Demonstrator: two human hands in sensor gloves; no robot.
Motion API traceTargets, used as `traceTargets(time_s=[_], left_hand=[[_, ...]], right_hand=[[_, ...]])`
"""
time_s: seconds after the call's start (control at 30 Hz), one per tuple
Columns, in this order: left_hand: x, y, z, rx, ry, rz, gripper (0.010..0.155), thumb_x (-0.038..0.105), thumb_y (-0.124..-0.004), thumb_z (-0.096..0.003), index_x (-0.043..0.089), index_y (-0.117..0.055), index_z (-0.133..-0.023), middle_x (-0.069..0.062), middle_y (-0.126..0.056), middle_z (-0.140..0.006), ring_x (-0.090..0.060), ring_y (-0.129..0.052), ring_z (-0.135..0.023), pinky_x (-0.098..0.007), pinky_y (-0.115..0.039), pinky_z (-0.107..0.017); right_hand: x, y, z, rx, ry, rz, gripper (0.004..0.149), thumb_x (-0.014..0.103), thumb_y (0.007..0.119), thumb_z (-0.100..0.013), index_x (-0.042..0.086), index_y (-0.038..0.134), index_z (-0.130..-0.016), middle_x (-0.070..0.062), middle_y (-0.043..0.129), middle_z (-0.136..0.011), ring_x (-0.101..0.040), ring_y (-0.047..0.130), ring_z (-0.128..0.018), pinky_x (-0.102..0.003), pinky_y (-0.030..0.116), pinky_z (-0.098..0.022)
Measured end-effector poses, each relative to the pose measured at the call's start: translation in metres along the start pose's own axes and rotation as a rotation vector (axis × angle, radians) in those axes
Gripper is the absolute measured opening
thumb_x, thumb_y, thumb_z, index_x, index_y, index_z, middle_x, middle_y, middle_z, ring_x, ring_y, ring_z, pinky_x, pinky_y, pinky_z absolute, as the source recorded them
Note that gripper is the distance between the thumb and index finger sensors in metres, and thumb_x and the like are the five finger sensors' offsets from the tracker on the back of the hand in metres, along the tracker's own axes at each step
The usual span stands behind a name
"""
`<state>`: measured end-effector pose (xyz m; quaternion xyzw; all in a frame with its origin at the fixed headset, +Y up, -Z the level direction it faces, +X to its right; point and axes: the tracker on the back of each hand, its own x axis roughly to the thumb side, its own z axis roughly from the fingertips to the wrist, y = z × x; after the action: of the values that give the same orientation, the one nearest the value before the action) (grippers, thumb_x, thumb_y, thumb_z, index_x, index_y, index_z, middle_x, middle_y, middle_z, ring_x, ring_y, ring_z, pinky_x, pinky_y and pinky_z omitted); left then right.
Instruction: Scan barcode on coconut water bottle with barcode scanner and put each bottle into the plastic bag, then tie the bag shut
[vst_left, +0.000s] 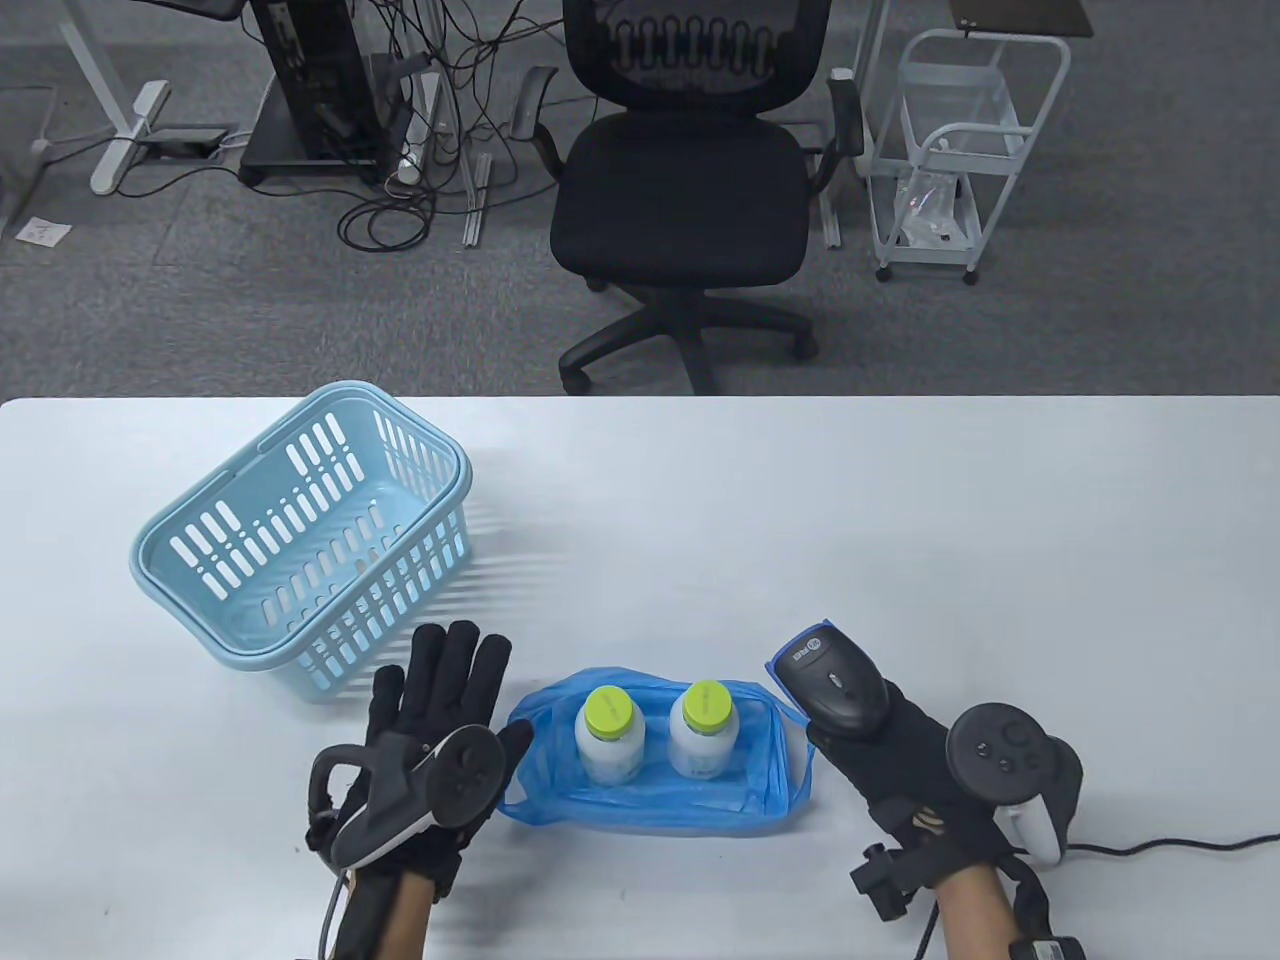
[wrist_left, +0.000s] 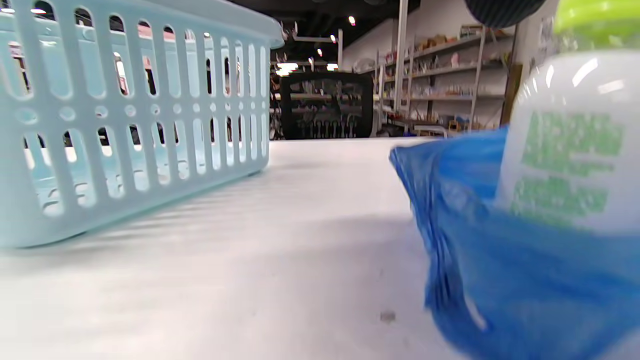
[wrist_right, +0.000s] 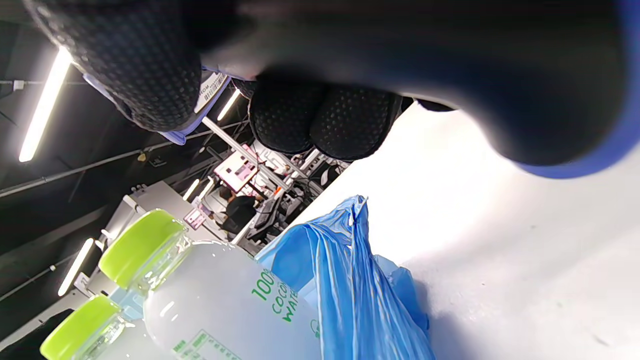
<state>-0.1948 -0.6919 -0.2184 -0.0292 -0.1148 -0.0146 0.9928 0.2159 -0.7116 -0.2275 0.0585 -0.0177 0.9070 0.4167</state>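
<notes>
Left hand (vst_left: 440, 715): gloved, palm down, fingers straight and held together pointing away from the person, thumb out to the right, holding nothing; forearm enters from the bottom edge of the table view. Right hand (vst_left: 890, 745): gloved, fingers curled round the barcode scanner (vst_left: 832, 685), gripping its handle; wrist angled up and to the left.

**Bright overhead light, soft wrist views**

The table view is evenly lit and sharp; the basket (vst_left: 300, 545) throws a faint striped shadow to its right on the white table (vst_left: 900, 520). In the left wrist view the near bottle (wrist_left: 565, 145) and blue bag (wrist_left: 500, 270) are blurred. The right wrist view shows glaring ceiling tube lights (wrist_right: 42, 107), a smeared dark scanner (wrist_right: 450, 75) close up, and a tilted horizon.
</notes>
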Motion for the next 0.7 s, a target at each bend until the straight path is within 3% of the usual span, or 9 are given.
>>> traceTargets(time_s=[0.17,0.4,0.57,0.7], left_hand=[[-0.001,0.001,0.004,0.009,0.018,-0.009,0.080,0.063,-0.053,-0.0686,0.026,-0.014,-0.128,-0.008,-0.004,-0.134,-0.040,-0.006,-0.122,-0.068,-0.022,-0.082],[-0.011,-0.001,0.008,-0.010,0.068,-0.009,0.083,0.066,-0.052,-0.0678,0.027,-0.011,-0.128,-0.008,-0.002,-0.134,-0.040,-0.004,-0.122,-0.068,-0.021,-0.081],[-0.017,-0.004,0.010,-0.036,0.085,-0.011,0.083,0.067,-0.051,-0.0677,0.027,-0.010,-0.128,-0.008,-0.001,-0.133,-0.040,-0.002,-0.121,-0.067,-0.020,-0.081],[-0.019,-0.005,0.009,-0.046,0.089,-0.015,0.083,0.067,-0.052,-0.0676,0.027,-0.010,-0.128,-0.008,0.000,-0.133,-0.040,-0.002,-0.121,-0.067,-0.019,-0.081]], right_hand=[[0.012,-0.005,-0.009,-0.006,0.013,0.073,0.051,0.046,0.086,-0.054,0.019,0.073,-0.095,0.000,0.091,-0.082,-0.024,0.099,-0.072,-0.053,0.079,-0.062],[0.024,-0.051,-0.062,-0.070,0.115,0.129,0.052,0.047,0.086,-0.054,0.018,0.073,-0.095,0.001,0.093,-0.081,-0.023,0.101,-0.070,-0.052,0.081,-0.061],[0.005,-0.071,-0.106,-0.096,0.244,0.169,0.052,0.047,0.086,-0.054,0.018,0.074,-0.095,0.001,0.093,-0.081,-0.023,0.101,-0.070,-0.052,0.081,-0.061],[-0.024,-0.069,-0.136,-0.082,0.349,0.208,0.051,0.047,0.086,-0.054,0.019,0.075,-0.094,0.001,0.093,-0.081,-0.023,0.101,-0.070,-0.052,0.081,-0.061]])
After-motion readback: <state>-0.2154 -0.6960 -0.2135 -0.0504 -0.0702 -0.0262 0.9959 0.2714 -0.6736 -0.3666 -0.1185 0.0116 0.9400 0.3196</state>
